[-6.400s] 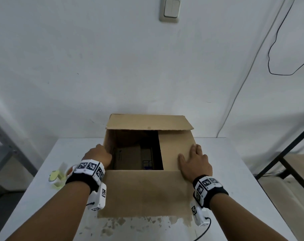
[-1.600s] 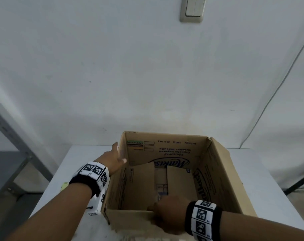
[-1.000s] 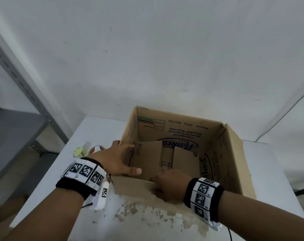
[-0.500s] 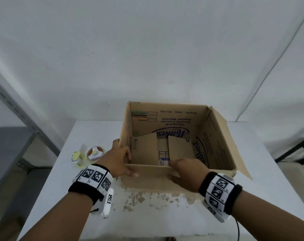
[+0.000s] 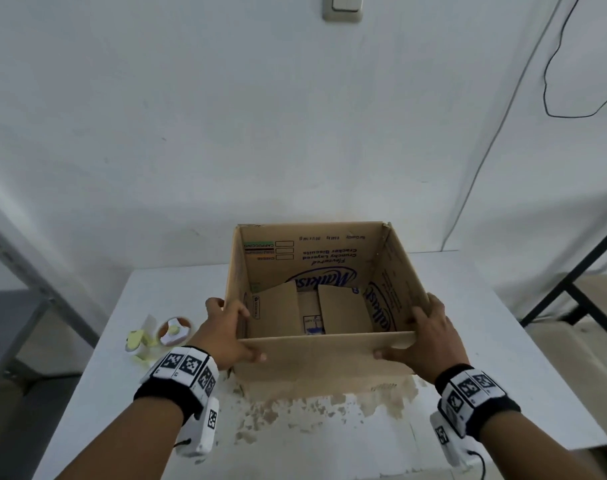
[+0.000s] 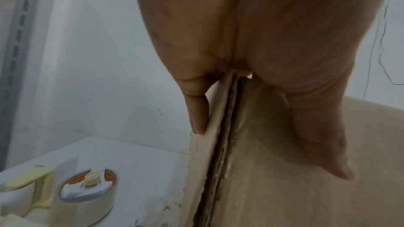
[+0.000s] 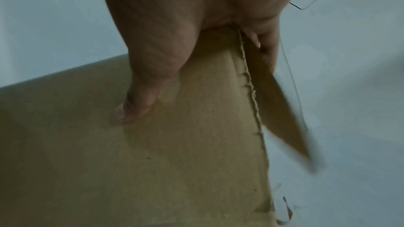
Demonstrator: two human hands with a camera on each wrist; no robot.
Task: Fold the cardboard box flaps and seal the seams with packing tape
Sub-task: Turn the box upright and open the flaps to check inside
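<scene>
Right hand (image 5: 430, 336) shifted, fingertips hidden.

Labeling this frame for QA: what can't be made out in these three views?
- Small print on the cardboard box inner wall: upside down, too small, head view.
- Box floor: two inner flaps cover most of it.
- Right hand fingers behind the side wall: right wrist view blurred.
- Tape dispenser: cut by left wrist frame edge.
- Left hand fingertips: box wall hides them.
</scene>
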